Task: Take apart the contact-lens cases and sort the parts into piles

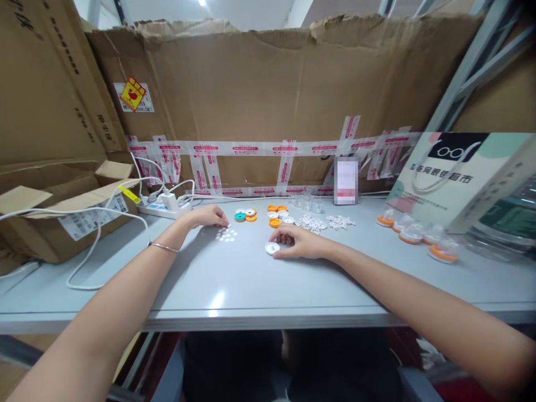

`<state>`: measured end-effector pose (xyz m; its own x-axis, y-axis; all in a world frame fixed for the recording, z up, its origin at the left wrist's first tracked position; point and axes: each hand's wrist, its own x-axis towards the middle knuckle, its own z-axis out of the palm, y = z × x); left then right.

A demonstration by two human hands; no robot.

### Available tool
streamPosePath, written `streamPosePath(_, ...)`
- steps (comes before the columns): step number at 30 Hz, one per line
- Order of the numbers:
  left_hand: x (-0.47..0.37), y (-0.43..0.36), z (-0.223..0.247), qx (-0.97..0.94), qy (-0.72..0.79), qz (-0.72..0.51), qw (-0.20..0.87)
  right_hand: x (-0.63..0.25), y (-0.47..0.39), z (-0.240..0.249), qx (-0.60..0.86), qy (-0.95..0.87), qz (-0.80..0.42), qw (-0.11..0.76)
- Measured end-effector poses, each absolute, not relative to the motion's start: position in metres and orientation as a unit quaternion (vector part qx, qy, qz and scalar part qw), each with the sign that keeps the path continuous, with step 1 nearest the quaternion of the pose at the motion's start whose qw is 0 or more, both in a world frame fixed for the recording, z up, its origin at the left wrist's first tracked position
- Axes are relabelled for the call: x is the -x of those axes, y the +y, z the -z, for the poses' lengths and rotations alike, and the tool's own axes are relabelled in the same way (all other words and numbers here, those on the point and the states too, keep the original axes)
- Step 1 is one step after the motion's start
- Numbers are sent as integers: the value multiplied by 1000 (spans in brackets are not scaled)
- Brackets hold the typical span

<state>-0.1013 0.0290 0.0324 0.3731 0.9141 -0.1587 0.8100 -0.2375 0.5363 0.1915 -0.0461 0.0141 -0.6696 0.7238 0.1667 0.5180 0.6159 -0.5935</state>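
Note:
My left hand is closed in a pinch at the far edge of a loose group of small white discs. A disc shows at its fingertips; whether it is lifted off the table is too small to tell. My right hand grips the side of a round white cap between thumb and fingers, low over the table. Inside the cap is a small part at its middle. Behind the right hand lie orange and white round caps. Teal, white and orange round pieces are stacked between the hands, further back.
Small white parts lie in heaps behind my right hand, with clear plastic pieces beyond. A phone leans on the cardboard wall. Orange-based clear containers stand right, near a paper bag. A power strip and cables lie left.

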Motion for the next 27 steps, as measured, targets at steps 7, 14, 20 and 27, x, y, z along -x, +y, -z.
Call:
streamPosePath(7,77,5,-48,-812,543,-130,171,-191,-51,-15,353,-876,-256,207)
streamPosePath(14,5,-52,-49,-959,223,-164,53,-192,-49,-12,339,-860,-307,227)
streamPosePath(20,2,-53,-42,-970,198,-114,-85,-192,-48,-11,331,-847,-346,228)
streamPosePath(27,1,-51,-36,-962,176,-113,-175,-191,-49,-10,339,-838,-360,232)
